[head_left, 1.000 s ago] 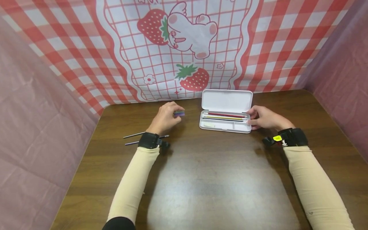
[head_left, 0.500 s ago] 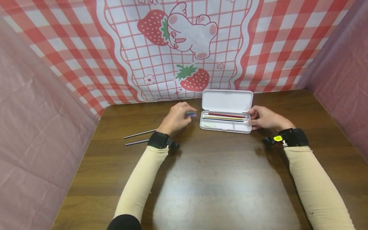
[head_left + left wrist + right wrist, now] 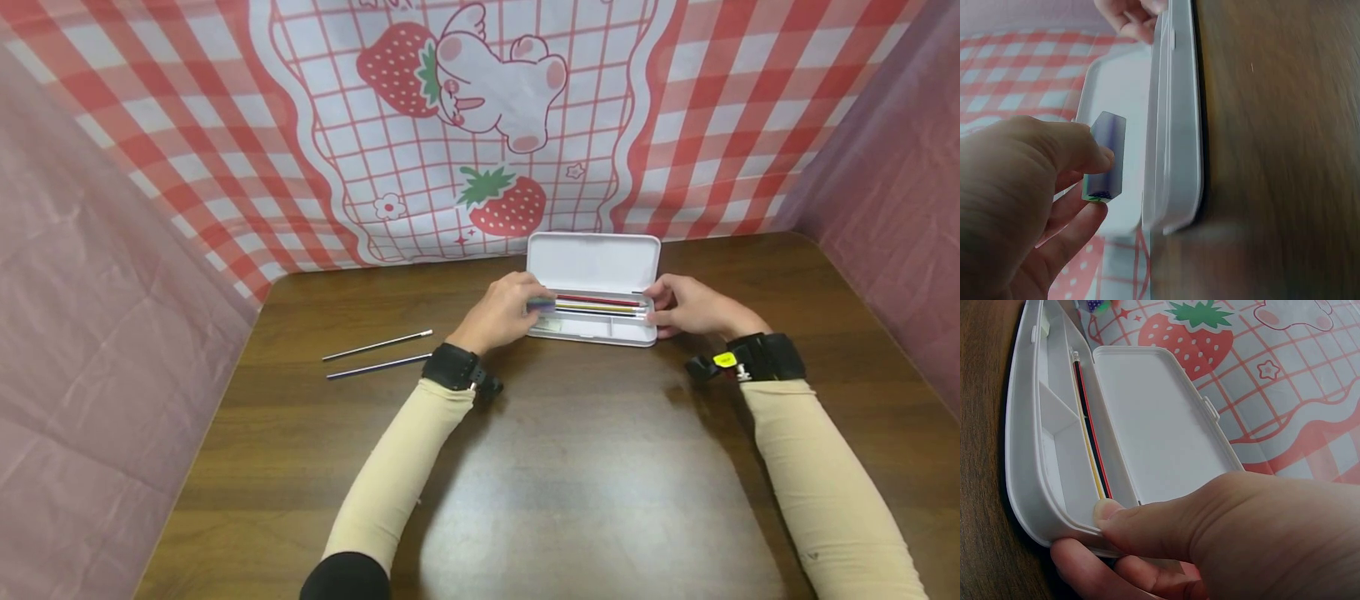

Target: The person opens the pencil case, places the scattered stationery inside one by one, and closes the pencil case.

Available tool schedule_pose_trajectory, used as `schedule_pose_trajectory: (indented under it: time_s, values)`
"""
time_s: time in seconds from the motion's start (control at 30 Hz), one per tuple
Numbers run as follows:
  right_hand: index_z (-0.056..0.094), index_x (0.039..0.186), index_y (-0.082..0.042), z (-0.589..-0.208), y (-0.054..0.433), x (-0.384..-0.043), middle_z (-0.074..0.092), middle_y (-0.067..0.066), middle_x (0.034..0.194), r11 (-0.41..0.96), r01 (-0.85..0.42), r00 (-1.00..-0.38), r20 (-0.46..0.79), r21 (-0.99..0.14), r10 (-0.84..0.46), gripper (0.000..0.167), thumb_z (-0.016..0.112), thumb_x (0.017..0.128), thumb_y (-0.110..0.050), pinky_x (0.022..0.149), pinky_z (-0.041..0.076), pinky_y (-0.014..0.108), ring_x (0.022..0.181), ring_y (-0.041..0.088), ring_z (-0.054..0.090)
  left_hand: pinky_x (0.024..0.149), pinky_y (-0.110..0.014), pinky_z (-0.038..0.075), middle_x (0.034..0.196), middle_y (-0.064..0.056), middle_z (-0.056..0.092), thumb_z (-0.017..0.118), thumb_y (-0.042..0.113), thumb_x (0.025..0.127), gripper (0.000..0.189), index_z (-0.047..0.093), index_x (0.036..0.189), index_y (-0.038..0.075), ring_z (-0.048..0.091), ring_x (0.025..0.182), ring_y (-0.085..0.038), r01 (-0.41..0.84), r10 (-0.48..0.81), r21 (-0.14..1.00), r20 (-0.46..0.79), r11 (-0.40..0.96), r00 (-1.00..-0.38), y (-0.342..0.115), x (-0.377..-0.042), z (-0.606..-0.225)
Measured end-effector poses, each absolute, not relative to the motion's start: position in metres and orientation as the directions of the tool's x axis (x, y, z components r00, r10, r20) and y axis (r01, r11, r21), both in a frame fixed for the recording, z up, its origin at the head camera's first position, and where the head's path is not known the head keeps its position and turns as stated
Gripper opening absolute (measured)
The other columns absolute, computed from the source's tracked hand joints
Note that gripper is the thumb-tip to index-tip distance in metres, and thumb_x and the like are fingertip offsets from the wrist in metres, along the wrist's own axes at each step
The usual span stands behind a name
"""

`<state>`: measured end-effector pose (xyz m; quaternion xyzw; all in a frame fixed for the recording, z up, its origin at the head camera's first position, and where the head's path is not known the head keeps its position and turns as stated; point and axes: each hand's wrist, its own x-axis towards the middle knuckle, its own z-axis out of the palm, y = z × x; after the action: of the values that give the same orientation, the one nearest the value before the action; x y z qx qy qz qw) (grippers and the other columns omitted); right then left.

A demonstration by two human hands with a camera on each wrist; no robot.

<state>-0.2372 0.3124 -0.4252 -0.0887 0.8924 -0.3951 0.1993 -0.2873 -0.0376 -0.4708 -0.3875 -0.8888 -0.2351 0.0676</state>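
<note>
A white pencil case (image 3: 592, 340) stands with its lid up at the back of the table. Inside lie several pencils (image 3: 600, 300), red, yellow and dark, and a pale piece (image 3: 547, 326) in the front compartment. My left hand (image 3: 498, 312) is over the case's left end. Between thumb and fingers it pinches a small purple-and-green block (image 3: 1107, 153), its exact kind unclear. With the thumb on the rim and fingers against the outside, my right hand (image 3: 1172, 531) grips the case's right end.
Two pencils, a grey one (image 3: 375, 346) and a blue-purple one (image 3: 375, 367), lie on the wooden table (image 3: 570, 467) left of the case. A red-and-white checked cloth (image 3: 697, 125) hangs behind it, with pink cloth (image 3: 97, 333) at the sides.
My left hand has moved right with the block, from the bare table to over the case's left end, uncovering more of the two loose pencils. My right hand stays on the case.
</note>
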Motion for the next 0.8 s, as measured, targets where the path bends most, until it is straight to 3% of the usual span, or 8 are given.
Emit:
schedule_pose_trajectory:
  time_s: [0.03, 0.3, 0.6, 0.63, 0.8]
  values:
    - [0.049, 0.143, 0.015, -0.425, 0.312, -0.237, 0.060, 0.032, 0.124, 0.672, -0.002, -0.905, -0.285, -0.741, -0.317, 0.047, 0.072, 0.106, 0.001, 0.075, 0.068, 0.026, 0.095, 0.023, 0.068, 0.106, -0.032, 0.059, 0.120, 0.002, 0.079, 0.073, 0.016, 0.101, 0.034, 0.084, 0.133, 0.021, 0.070, 0.115, -0.013, 0.727, 0.662, 0.379, 0.310, 0.572, -0.683, -0.034, -0.296, -0.483]
    - [0.048, 0.143, 0.016, -0.426, 0.313, -0.237, 0.060, 0.032, 0.122, 0.662, -0.009, -0.904, -0.278, -0.749, -0.326, 0.047, 0.072, 0.106, 0.002, 0.074, 0.068, 0.025, 0.093, 0.022, 0.068, 0.108, -0.038, 0.060, 0.123, -0.013, 0.080, 0.073, 0.001, 0.100, 0.033, 0.082, 0.132, 0.004, 0.074, 0.117, -0.027, 0.736, 0.702, 0.376, 0.252, 0.563, -0.666, -0.006, -0.247, -0.421]
    - [0.048, 0.142, 0.015, -0.427, 0.313, -0.238, 0.059, 0.030, 0.120, 0.672, -0.002, -0.905, -0.285, -0.741, -0.317, 0.044, 0.071, 0.106, 0.002, 0.073, 0.067, 0.024, 0.093, 0.021, 0.067, 0.111, -0.035, 0.059, 0.123, -0.008, 0.080, 0.074, 0.005, 0.101, 0.034, 0.082, 0.134, 0.009, 0.074, 0.119, -0.023, 0.765, 0.728, 0.361, 0.264, 0.533, -0.632, 0.013, -0.248, -0.424]
    - [0.049, 0.142, 0.015, -0.427, 0.313, -0.238, 0.059, 0.030, 0.120, 0.673, -0.004, -0.904, -0.285, -0.739, -0.318, 0.044, 0.071, 0.106, 0.002, 0.074, 0.067, 0.024, 0.093, 0.021, 0.067, 0.111, -0.036, 0.059, 0.125, -0.011, 0.080, 0.074, 0.002, 0.101, 0.035, 0.082, 0.134, 0.007, 0.074, 0.120, -0.025, 0.760, 0.728, 0.366, 0.253, 0.537, -0.637, 0.014, -0.238, -0.412]
    - [0.049, 0.142, 0.014, -0.425, 0.312, -0.238, 0.059, 0.029, 0.120, 0.673, -0.012, -0.902, -0.283, -0.739, -0.326, 0.043, 0.071, 0.106, 0.002, 0.074, 0.068, 0.024, 0.093, 0.022, 0.068, 0.112, -0.035, 0.059, 0.126, -0.008, 0.080, 0.074, 0.006, 0.103, 0.033, 0.082, 0.134, 0.010, 0.074, 0.122, -0.023, 0.753, 0.723, 0.359, 0.245, 0.551, -0.646, 0.020, -0.245, -0.424]
